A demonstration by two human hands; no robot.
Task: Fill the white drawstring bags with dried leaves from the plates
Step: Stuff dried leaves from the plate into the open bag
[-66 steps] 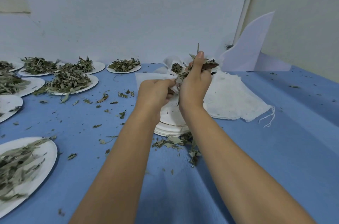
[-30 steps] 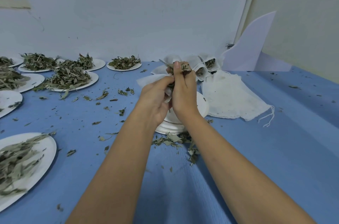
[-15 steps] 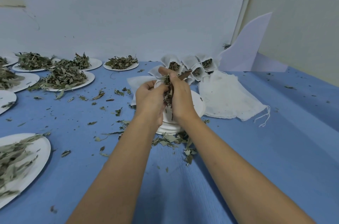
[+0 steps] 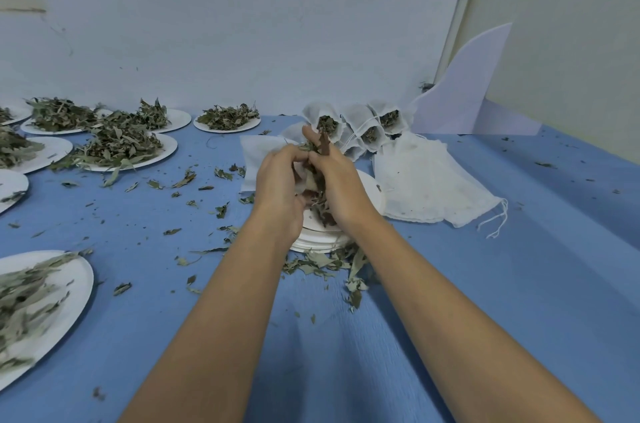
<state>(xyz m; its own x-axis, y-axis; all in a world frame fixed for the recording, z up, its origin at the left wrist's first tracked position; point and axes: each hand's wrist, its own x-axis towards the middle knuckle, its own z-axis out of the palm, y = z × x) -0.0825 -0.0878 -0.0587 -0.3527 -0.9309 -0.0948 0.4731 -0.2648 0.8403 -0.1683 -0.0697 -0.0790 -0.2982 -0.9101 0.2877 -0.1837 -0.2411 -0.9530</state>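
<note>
Both hands have sunk toward the plate stack [image 4: 318, 244]: left hand [image 4: 278, 187] pinching a bag [image 4: 304, 180], right hand [image 4: 341, 187] clamped on leaves [image 4: 320, 204]. Filled bags [image 4: 360, 126] stand behind it; heaped plates [image 4: 169, 145] wait leftward.

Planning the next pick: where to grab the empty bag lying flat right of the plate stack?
Pinch the empty bag at its near-right corner, where the drawstring trails off, coming from the right, probably with the right hand once free. It lies flat on the blue cloth, so only an edge gives purchase, and that corner pokes out clear of the plate stack.
</note>
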